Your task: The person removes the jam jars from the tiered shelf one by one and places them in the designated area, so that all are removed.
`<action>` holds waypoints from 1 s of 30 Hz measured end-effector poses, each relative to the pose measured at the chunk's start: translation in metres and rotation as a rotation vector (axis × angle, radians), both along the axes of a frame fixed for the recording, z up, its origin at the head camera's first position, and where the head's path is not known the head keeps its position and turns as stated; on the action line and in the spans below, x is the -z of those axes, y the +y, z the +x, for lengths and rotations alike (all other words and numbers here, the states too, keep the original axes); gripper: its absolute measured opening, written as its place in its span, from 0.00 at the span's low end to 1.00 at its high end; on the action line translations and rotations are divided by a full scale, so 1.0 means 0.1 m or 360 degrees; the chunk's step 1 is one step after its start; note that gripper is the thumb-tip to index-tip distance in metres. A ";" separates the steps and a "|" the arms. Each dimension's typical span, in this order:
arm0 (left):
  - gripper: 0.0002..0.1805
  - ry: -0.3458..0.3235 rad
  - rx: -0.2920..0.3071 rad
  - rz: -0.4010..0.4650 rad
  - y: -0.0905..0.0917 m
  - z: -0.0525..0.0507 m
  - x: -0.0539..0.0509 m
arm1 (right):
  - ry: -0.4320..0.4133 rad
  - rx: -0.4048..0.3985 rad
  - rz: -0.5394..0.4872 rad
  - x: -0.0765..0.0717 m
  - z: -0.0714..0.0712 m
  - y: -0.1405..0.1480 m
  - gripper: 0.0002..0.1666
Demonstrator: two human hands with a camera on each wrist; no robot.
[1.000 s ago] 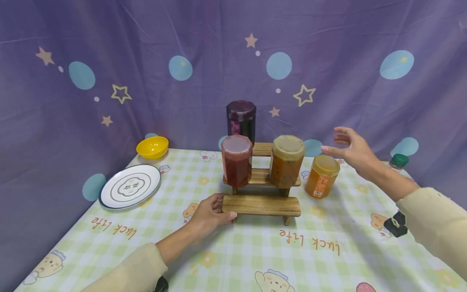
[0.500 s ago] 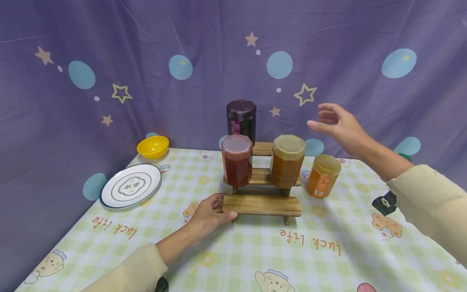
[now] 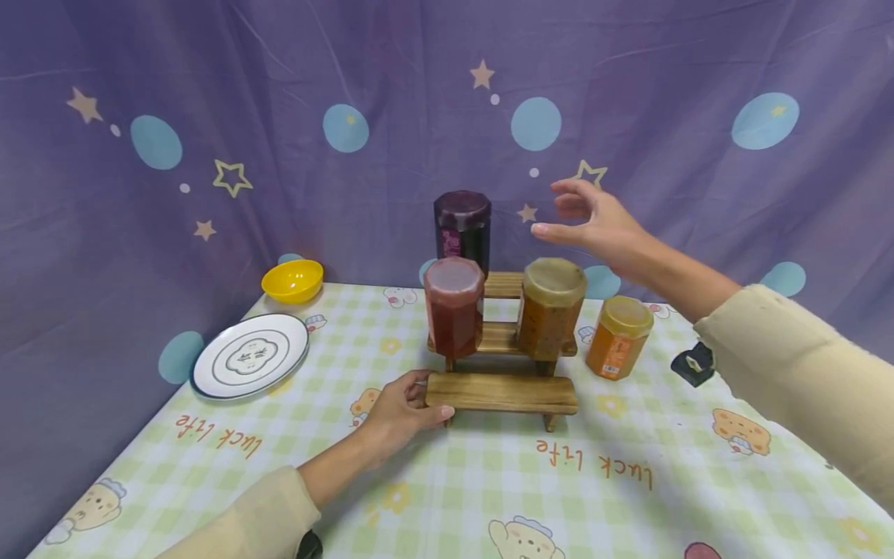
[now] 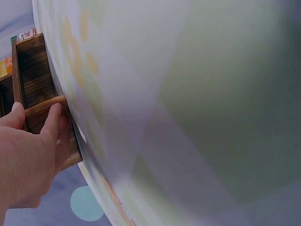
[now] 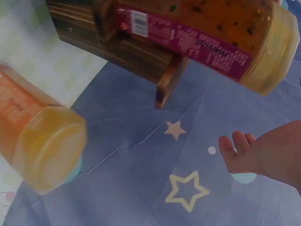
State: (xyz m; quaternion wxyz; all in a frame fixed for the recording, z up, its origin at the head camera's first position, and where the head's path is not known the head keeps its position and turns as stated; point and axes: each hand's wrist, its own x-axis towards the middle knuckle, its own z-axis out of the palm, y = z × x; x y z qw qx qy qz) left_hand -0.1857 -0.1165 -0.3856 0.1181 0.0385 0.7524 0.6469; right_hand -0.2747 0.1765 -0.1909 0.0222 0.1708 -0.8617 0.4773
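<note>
My left hand [image 3: 398, 415] grips the left end of the lowest step of a wooden three-step rack [image 3: 503, 392]. In the left wrist view its thumb and fingers lie on either side of the rack's side frame [image 4: 42, 104]. A dark purple jar [image 3: 464, 233] stands on the top step. The middle step bears a red jam jar [image 3: 454, 310] on the left and an amber jar with dark seeds [image 3: 550, 314] on the right. Holding nothing, my right hand [image 3: 601, 229] hovers above and behind the amber jar, fingers loosely bent, thumb apart.
Right of the rack, an orange jar [image 3: 618, 341] with a yellow lid stands on the checked tablecloth [image 3: 447, 489]. A white plate [image 3: 250, 357] and a yellow bowl [image 3: 293, 282] are at the left. A purple curtain [image 3: 391, 70] hangs behind the table.
My right hand has moved left and upward, from above the orange jar to near the rack's top. The left hand, the rack and the jars look unchanged.
</note>
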 end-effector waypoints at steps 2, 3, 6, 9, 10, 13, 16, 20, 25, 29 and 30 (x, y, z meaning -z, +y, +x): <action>0.40 0.0006 0.0009 0.0000 0.01 0.00 -0.01 | 0.0006 -0.0017 0.0020 -0.02 -0.02 -0.04 0.49; 0.40 0.0010 0.0010 -0.0002 0.01 0.00 -0.01 | 0.0006 -0.0021 0.0040 -0.03 -0.03 -0.06 0.50; 0.40 0.0022 0.0017 0.0006 0.02 0.01 -0.02 | -0.0004 -0.0036 0.0078 -0.05 -0.07 -0.12 0.50; 0.39 0.0022 0.0009 0.0032 0.03 0.01 -0.02 | -0.0012 -0.0059 0.0112 -0.06 -0.12 -0.19 0.51; 0.38 0.0021 0.0013 0.0041 0.03 0.01 -0.02 | -0.0014 -0.0065 0.0124 -0.06 -0.14 -0.21 0.52; 0.38 0.0015 0.0025 0.0070 0.03 0.00 -0.01 | -0.0027 -0.0088 0.0191 -0.06 -0.18 -0.30 0.53; 0.38 0.0011 0.0050 0.0090 0.03 0.00 -0.01 | -0.0066 -0.0106 0.0261 -0.08 -0.21 -0.38 0.55; 0.38 0.0020 0.0056 0.0087 0.02 0.00 -0.01 | -0.0095 -0.0147 0.0351 -0.13 -0.21 -0.50 0.58; 0.36 0.0016 0.0037 0.0076 0.01 0.01 -0.02 | -0.0135 -0.0218 0.0404 -0.19 -0.23 -0.64 0.60; 0.36 0.0013 0.0034 0.0088 0.02 0.02 -0.04 | -0.0162 -0.0254 0.0434 -0.21 -0.25 -0.78 0.60; 0.36 0.0013 0.0036 0.0091 0.01 0.03 -0.04 | -0.0167 -0.0264 0.0431 -0.21 -0.26 -0.82 0.59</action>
